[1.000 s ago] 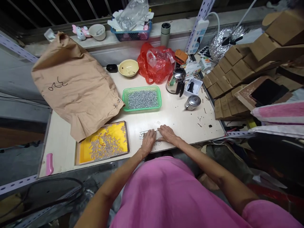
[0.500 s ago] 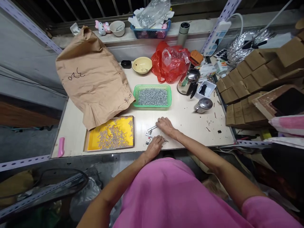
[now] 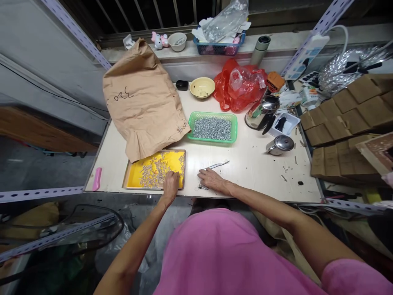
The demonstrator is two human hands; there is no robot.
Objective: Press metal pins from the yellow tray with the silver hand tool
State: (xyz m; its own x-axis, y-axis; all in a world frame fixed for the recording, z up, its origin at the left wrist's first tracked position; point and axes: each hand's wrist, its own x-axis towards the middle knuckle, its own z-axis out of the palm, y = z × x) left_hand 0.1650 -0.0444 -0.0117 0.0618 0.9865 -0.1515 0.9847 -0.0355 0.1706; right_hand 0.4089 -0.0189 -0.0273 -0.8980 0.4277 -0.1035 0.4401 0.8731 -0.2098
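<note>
My left hand (image 3: 171, 184) reaches over the right side of the shallow yellow-lined tray (image 3: 130, 180), fingers bunched down among small metal pins (image 3: 150, 174). What it pinches is too small to make out. My right hand (image 3: 212, 180) rests on the table to the right of that tray, its fingers curled down over small metal parts (image 3: 201, 187) that it mostly covers. Just beyond its fingers lies a slim metal tool like tweezers (image 3: 219, 164), pointing right. A green plastic basket (image 3: 212, 141) full of similar silvery pins sits farther back.
A large brown paper bag (image 3: 144, 106) overlaps the tray's back edge. Behind the basket are a yellow bowl (image 3: 202, 93) and a red plastic bag (image 3: 227, 90). A kettle (image 3: 260, 112) and a metal pot (image 3: 280, 145) stand right, near stacked cardboard boxes (image 3: 344, 110). A pink handle (image 3: 97, 178) lies far left.
My left hand has moved left from the small parts to the pins in the yellow tray. My right hand has come nearer and left, off the slim tool and over the small parts.
</note>
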